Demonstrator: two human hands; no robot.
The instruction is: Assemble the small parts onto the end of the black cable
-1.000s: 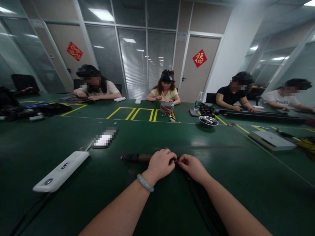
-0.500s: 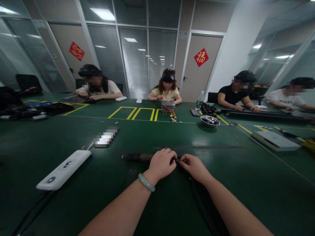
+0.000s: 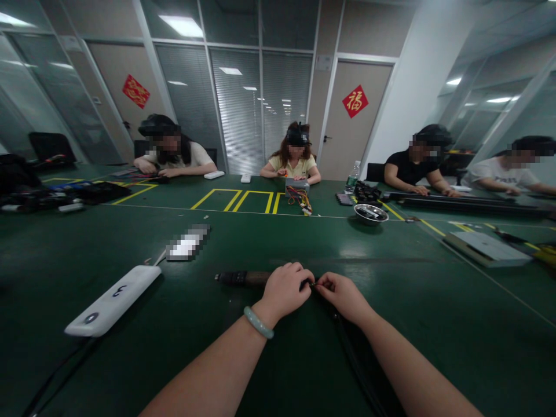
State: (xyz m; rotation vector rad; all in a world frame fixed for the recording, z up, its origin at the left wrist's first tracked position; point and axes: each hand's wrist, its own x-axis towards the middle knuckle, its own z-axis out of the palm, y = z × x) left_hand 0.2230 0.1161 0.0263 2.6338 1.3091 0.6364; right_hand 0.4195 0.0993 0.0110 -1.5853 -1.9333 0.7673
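While left hand [image 3: 285, 291] clasps rod [image 3: 255, 278], right hand [image 3: 342, 293] pinching something small [image 3: 313, 284] — green tabletop [image 3: 182, 324], glass partitions [image 3: 238, 104]

A broad dark-green table [image 3: 195, 324] fills the room before me, marked on its far half with yellow tape [image 3: 226, 190]. Near left lies a white slab [image 3: 115, 301] numbered 3; at the near middle, a dark tubular tool [image 3: 245, 278]. Far centre sits a grey box [image 3: 297, 184] trailing coloured wires, then, rightward, an upright bottle [image 3: 351, 178] and a metal bowl [image 3: 371, 221]. A flat pale box [image 3: 489, 249] rests on the right, dark gear [image 3: 93, 193] at far left.
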